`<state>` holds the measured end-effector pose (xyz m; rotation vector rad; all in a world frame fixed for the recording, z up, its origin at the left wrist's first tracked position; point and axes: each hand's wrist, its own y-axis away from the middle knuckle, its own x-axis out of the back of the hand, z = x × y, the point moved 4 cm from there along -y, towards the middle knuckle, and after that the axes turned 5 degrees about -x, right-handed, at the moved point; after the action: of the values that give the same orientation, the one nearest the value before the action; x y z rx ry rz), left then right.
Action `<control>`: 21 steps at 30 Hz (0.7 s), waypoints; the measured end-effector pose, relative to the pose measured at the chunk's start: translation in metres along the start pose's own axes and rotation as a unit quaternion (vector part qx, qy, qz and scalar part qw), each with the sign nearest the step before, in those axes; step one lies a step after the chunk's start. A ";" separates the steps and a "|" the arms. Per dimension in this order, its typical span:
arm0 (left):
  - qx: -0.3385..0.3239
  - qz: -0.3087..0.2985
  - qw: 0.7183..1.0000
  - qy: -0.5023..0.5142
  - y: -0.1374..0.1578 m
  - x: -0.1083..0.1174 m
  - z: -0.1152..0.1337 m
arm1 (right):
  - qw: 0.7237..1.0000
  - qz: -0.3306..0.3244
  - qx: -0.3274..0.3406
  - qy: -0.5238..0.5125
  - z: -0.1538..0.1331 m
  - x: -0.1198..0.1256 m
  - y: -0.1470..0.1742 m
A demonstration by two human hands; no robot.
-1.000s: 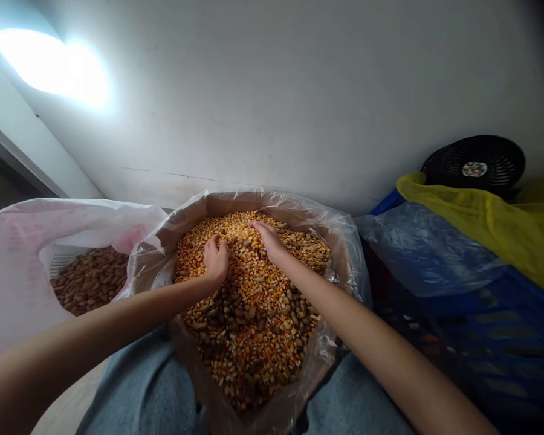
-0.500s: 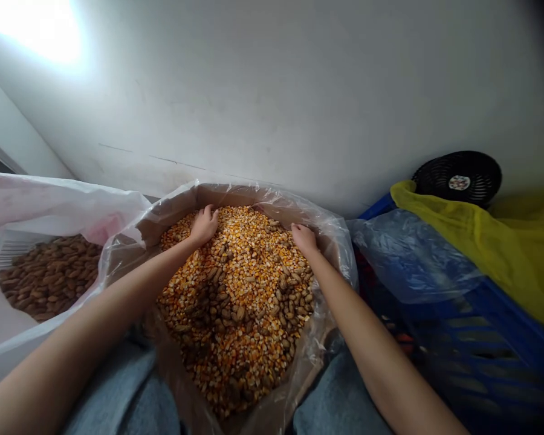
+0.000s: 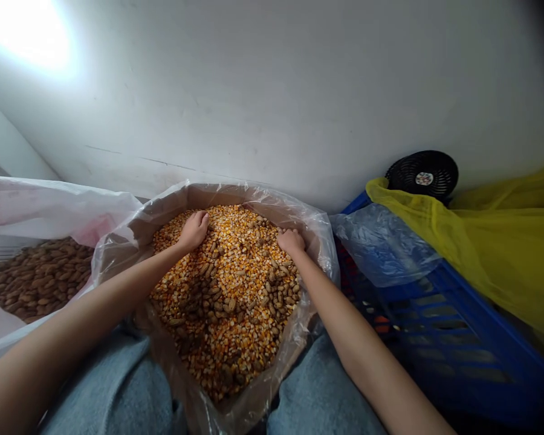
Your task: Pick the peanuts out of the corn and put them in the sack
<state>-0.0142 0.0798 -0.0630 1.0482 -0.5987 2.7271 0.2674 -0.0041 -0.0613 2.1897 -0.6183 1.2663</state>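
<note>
Loose corn kernels (image 3: pixel 240 241) fill a plastic-lined sack (image 3: pixel 158 208) between my knees, with unshelled peanuts (image 3: pixel 281 290) mixed in on the right and in the middle. At the far left of the corn, my left hand (image 3: pixel 194 231) rests with its fingers curled and closed, palm side down. My right hand (image 3: pixel 292 240) is closed too, knuckles up, against the corn near the sack's right wall. Whatever lies inside either hand is hidden from above.
To the left stands a white sack (image 3: pixel 58 196) holding almonds (image 3: pixel 45 275). On the right is a blue plastic crate (image 3: pixel 462 326) with a clear plastic bag (image 3: pixel 385 241), yellow netting (image 3: pixel 494 241) and a black fan (image 3: pixel 421 175). A pale wall (image 3: pixel 263 103) rises behind.
The view has shifted, so most things sit further left. My left hand's fingers have curled in more. My right hand has drawn slightly nearer on the corn.
</note>
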 end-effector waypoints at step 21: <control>-0.010 -0.009 1.000 -0.010 0.000 0.001 0.002 | 0.985 -0.043 0.022 -0.166 0.003 -0.001 -0.012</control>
<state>-0.0140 0.0792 -0.0612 1.0729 -0.6160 2.6928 0.2766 0.0031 -0.0661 2.4596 -0.6179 0.8834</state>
